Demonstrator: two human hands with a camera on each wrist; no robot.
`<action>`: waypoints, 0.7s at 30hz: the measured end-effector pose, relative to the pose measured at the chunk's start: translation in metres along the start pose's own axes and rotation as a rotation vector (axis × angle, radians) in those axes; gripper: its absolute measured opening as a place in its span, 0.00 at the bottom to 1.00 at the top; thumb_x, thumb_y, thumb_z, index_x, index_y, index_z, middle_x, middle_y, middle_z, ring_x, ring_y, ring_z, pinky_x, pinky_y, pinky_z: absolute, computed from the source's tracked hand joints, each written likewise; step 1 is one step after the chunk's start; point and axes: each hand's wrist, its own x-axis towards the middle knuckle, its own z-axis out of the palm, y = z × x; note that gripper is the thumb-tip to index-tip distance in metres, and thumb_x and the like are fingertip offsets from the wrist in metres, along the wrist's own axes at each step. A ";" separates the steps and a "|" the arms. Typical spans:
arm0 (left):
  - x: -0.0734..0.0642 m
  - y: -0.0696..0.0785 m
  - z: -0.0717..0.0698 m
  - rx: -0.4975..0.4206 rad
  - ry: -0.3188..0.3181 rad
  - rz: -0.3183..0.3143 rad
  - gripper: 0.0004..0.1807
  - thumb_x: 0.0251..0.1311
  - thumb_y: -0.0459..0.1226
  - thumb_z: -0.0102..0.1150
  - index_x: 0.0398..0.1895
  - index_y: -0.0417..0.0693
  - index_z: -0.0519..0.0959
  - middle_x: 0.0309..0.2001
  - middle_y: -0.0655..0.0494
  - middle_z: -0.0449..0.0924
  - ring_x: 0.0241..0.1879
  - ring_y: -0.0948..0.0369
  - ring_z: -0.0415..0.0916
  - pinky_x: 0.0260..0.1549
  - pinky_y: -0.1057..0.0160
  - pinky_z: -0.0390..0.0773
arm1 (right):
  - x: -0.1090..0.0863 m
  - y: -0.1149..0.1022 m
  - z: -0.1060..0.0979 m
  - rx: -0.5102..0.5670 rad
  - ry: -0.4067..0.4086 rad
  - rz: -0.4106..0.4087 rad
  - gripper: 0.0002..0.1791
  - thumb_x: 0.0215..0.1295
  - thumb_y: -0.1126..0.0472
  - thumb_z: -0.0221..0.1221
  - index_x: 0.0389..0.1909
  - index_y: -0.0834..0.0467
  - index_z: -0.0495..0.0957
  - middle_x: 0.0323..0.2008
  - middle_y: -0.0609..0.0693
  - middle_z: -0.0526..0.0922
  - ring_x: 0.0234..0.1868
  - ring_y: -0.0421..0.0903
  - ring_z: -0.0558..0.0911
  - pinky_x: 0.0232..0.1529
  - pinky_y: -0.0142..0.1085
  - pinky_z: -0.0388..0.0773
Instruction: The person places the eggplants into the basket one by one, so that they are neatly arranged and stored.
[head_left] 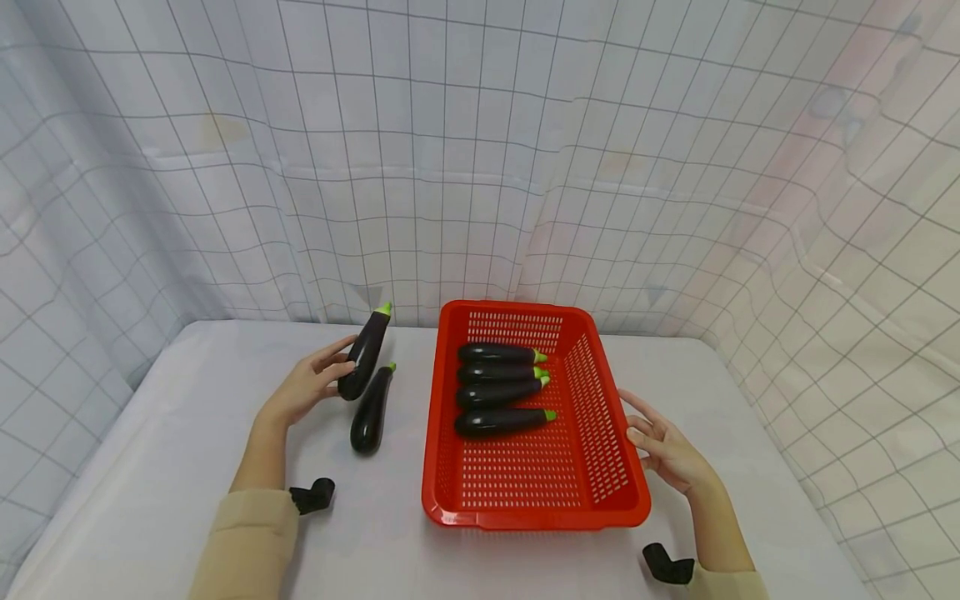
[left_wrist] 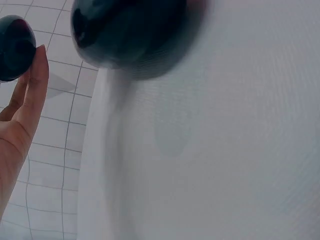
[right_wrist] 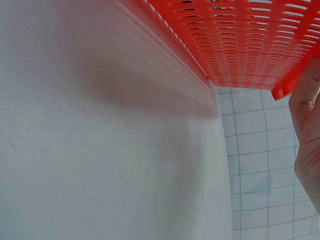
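Note:
My left hand (head_left: 303,387) pinches a dark purple eggplant (head_left: 367,350) near its rounded end, its green stem pointing away and tilted right. In the left wrist view the fingers (left_wrist: 36,85) meet this eggplant (left_wrist: 15,47) at the left edge. Just right of that hand, a second eggplant (head_left: 371,412) lies on the table; its dark round end (left_wrist: 130,30) looms at the top of the left wrist view. My right hand (head_left: 671,450) touches the right rim of a red plastic basket (head_left: 536,518) with fairly straight fingers. Several eggplants (head_left: 502,421) lie crosswise inside, stems to the right.
The basket stands on a white-covered table (head_left: 375,550), right of centre. A white grid-patterned curtain (head_left: 480,167) closes off the back and both sides. Black mounts (head_left: 315,496) are strapped at both wrists.

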 end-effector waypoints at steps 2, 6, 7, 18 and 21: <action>0.000 0.004 0.002 0.013 -0.002 0.024 0.33 0.65 0.43 0.50 0.70 0.50 0.53 0.59 0.37 0.58 0.44 0.67 0.73 0.43 0.61 0.75 | 0.000 0.000 0.000 -0.001 0.002 0.001 0.32 0.69 0.73 0.40 0.71 0.56 0.42 0.49 0.53 0.75 0.45 0.46 0.80 0.35 0.40 0.78; 0.001 0.014 0.006 0.046 -0.006 0.063 0.32 0.64 0.43 0.51 0.70 0.51 0.54 0.59 0.38 0.59 0.44 0.67 0.74 0.45 0.58 0.75 | 0.000 0.000 0.001 -0.001 0.003 0.002 0.33 0.69 0.73 0.40 0.71 0.56 0.41 0.49 0.53 0.75 0.45 0.46 0.80 0.34 0.40 0.78; 0.001 0.016 0.008 0.057 -0.005 0.068 0.32 0.64 0.43 0.51 0.70 0.52 0.55 0.59 0.39 0.60 0.44 0.68 0.74 0.46 0.57 0.74 | 0.000 0.000 0.001 -0.001 0.004 0.002 0.33 0.69 0.73 0.40 0.71 0.56 0.41 0.49 0.53 0.75 0.45 0.46 0.80 0.34 0.40 0.78; 0.004 0.047 0.029 0.109 -0.015 0.167 0.31 0.61 0.40 0.56 0.68 0.52 0.60 0.58 0.38 0.64 0.45 0.65 0.75 0.40 0.64 0.75 | 0.000 0.000 0.000 -0.006 0.008 0.000 0.32 0.69 0.73 0.40 0.71 0.56 0.42 0.49 0.52 0.75 0.45 0.45 0.80 0.34 0.40 0.78; 0.003 0.056 0.036 0.150 -0.011 0.179 0.31 0.60 0.40 0.57 0.67 0.54 0.61 0.58 0.41 0.64 0.46 0.59 0.74 0.43 0.59 0.74 | 0.000 0.000 0.000 -0.006 0.006 -0.004 0.32 0.69 0.72 0.40 0.71 0.56 0.42 0.48 0.52 0.75 0.45 0.45 0.80 0.34 0.39 0.78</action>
